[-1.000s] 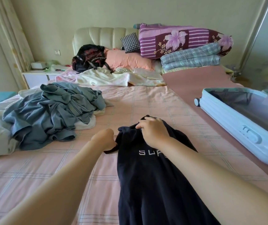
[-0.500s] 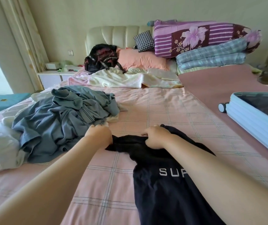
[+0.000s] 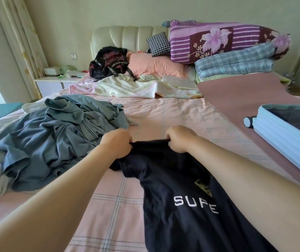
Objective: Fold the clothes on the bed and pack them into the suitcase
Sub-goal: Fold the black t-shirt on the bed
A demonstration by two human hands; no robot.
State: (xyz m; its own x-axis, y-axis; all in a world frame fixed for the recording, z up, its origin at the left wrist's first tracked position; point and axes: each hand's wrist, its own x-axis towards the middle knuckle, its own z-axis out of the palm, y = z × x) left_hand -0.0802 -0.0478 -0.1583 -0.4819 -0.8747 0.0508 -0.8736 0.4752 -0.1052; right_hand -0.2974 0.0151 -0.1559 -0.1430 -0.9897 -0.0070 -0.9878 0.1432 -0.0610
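Left hand (image 3: 117,142) and right hand (image 3: 180,139) clench the top edge of a dark T-shirt (image 3: 191,206) lying unfolded left of the open suitcase (image 3: 279,135), seemingly with nothing packed yet, a grey clothes heap (image 3: 54,135) farther left awaiting folding.

White "SUPE" printed on navy T-shirt (image 3: 174,231); white strap lettering on black backpack (image 3: 107,63), too small to read.

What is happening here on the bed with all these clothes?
A person grips the upper edge of a dark navy T-shirt with the left hand and the right hand, spreading it over the pink checked bed. A heap of grey-blue clothes lies unfolded at the left. The light blue suitcase lies open at the right; no clothes show in the visible part.
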